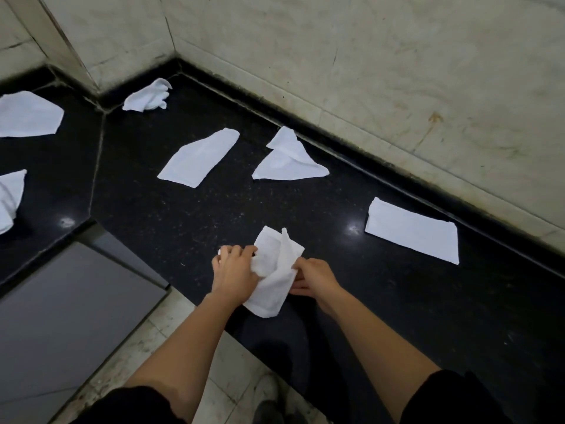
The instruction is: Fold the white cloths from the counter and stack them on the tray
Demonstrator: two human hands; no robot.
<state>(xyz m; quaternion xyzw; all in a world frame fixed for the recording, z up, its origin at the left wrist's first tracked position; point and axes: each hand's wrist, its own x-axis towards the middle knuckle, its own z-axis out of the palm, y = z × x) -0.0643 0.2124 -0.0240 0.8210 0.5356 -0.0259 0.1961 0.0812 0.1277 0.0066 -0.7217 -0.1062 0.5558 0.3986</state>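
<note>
A crumpled white cloth lies near the front edge of the black counter, held between both hands. My left hand grips its left side, fingers curled into the fabric. My right hand pinches its right edge. Other white cloths lie spread on the counter: a folded strip at the right, a triangular one and a long flat one in the middle, a bunched one near the back corner. No tray is in view.
Two more white cloths lie on the counter's left wing. Marble walls close the back and right. A grey cabinet panel stands below the counter at left, above a tiled floor.
</note>
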